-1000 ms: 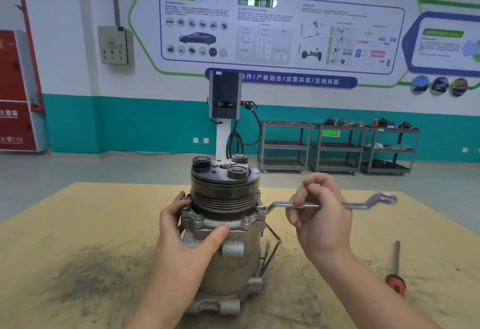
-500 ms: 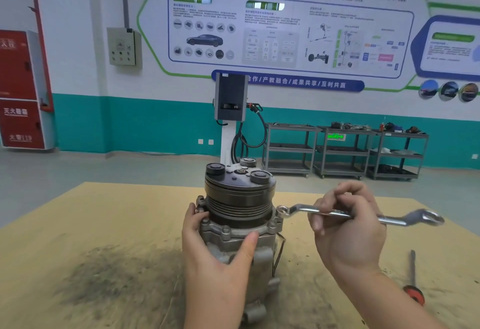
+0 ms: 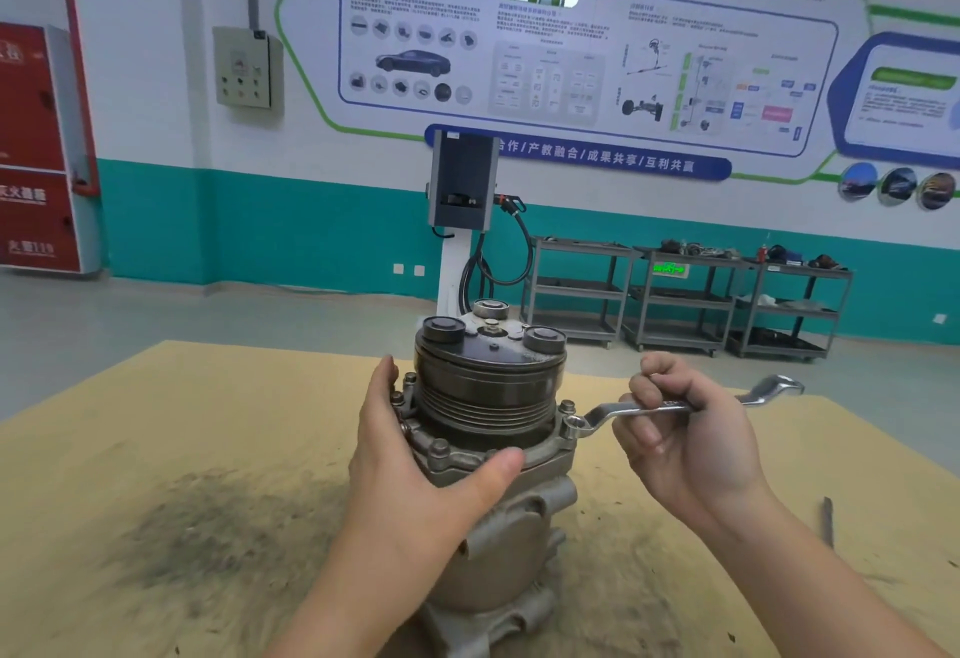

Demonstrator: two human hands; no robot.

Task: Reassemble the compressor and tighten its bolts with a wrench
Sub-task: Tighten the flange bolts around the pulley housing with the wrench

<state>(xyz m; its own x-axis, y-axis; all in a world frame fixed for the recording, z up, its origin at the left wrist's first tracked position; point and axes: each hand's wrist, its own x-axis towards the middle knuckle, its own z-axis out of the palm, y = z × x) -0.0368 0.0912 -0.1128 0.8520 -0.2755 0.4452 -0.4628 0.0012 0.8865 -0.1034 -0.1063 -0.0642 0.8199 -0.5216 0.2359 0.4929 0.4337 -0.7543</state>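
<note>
While the compressor is standing upright near the front of the table, here is how things are lying, nearest first.

Left hand: the left hand [image 3: 415, 470] is wrapping round the near side of the flange — thumb pressing along the front rim, fingers reaching up the left side, clamped on the housing.
Compressor: the compressor [image 3: 493, 449] is standing on end on the table [image 3: 156, 449], pulley uppermost, silver body below and partly hidden behind the left forearm.
Right hand: the right hand [image 3: 685, 434] is curling round the shaft of the wrench, fingers closed on it, just to the right of the compressor.
Wrench: the wrench [image 3: 675, 405] is lying roughly level — its ring end is sitting at a bolt [image 3: 569, 408] on the right edge of the flange, its far end is poking out past the knuckles.
Table top: a dark grey smudge [image 3: 208, 538] is spreading over the tan surface on the left; a slim dark tool [image 3: 827, 520] is resting near the right edge.
Background: metal shelf carts [image 3: 685, 294] are standing along the teal-banded wall, a charging post [image 3: 462, 221] is rising behind the compressor, and a red cabinet [image 3: 36, 148] is sitting far left.
</note>
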